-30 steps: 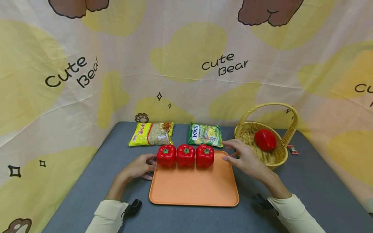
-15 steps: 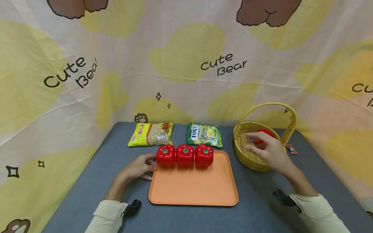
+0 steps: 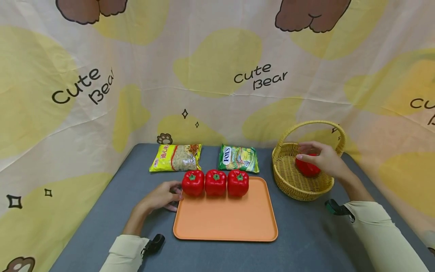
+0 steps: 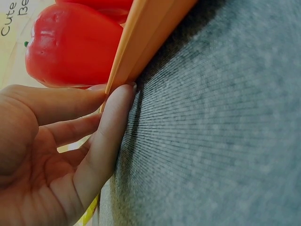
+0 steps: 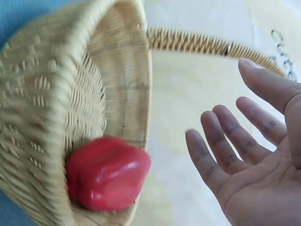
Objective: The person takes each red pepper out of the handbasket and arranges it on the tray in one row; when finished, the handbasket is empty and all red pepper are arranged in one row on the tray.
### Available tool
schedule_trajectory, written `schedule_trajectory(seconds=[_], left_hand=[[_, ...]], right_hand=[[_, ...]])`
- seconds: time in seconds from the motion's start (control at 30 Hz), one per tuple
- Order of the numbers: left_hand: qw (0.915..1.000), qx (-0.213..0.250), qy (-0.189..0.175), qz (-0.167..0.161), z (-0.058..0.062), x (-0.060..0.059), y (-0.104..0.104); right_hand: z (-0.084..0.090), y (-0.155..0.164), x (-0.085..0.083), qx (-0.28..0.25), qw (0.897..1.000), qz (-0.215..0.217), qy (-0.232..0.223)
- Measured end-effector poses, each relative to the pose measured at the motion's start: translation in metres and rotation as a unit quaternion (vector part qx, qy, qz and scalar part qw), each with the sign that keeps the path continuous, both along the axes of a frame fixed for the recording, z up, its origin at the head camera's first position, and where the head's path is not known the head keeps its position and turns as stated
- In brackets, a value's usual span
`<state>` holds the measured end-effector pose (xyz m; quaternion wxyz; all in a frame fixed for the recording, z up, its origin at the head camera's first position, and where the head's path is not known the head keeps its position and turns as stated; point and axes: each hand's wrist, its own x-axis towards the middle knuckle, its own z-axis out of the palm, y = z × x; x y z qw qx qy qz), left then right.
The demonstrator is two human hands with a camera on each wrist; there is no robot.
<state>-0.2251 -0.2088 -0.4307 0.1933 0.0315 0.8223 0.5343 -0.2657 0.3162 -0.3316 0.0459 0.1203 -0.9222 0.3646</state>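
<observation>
Three red bell peppers (image 3: 216, 182) stand in a row along the far edge of an orange tray (image 3: 225, 221). My left hand (image 3: 162, 196) rests on the grey table with straight fingers touching the tray's left rim (image 4: 141, 42), beside the leftmost pepper (image 4: 70, 44). A fourth red pepper (image 3: 307, 167) lies inside a wicker basket (image 3: 299, 193) at the right. My right hand (image 3: 323, 158) hovers over it under the handle. In the right wrist view this hand (image 5: 244, 155) is spread open, apart from the pepper (image 5: 108, 172) in the basket (image 5: 80, 94).
A yellow pasta bag (image 3: 176, 156) and a green FOX'S bag (image 3: 238, 158) lie behind the tray. A printed cloth backdrop (image 3: 217, 75) closes in the table on three sides. Grey tabletop (image 3: 306, 234) shows in front of the tray and the basket.
My right hand has moved from the tray's right edge to the right and back, into the basket above the pepper. The left hand and the tray have stayed still.
</observation>
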Motion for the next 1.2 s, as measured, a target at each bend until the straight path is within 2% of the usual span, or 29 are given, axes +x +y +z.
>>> schedule_trajectory(seconds=[0.1, 0.23, 0.5, 0.73, 0.83, 1.03, 1.2], left_hand=[[1.0, 0.0, -0.001, 0.001, 0.0, 0.0, 0.0], [1.0, -0.004, -0.002, 0.005, 0.0, 0.0, 0.0], [1.0, 0.001, -0.003, 0.003, -0.002, -0.001, 0.001], [1.0, 0.004, -0.002, 0.001, -0.003, -0.002, -0.001], [1.0, 0.005, 0.003, -0.006, -0.003, -0.002, -0.002], [1.0, 0.008, 0.003, -0.001, -0.004, -0.001, -0.002], [1.0, 0.008, 0.003, -0.001, -0.005, -0.001, -0.002]], right_hand=[[0.001, 0.006, -0.01, 0.01, 1.0, 0.003, -0.021], [-0.003, 0.011, -0.023, 0.025, 0.999, 0.017, -0.027], [-0.014, 0.019, -0.038, 0.032, 0.998, 0.017, -0.058], [-0.017, 0.022, -0.043, 0.034, 0.995, 0.023, -0.086], [-0.018, 0.022, -0.044, 0.038, 0.996, 0.023, -0.078], [-0.02, 0.019, -0.045, 0.027, 0.998, 0.034, -0.056], [-0.023, 0.018, -0.045, 0.019, 0.997, 0.04, -0.063]])
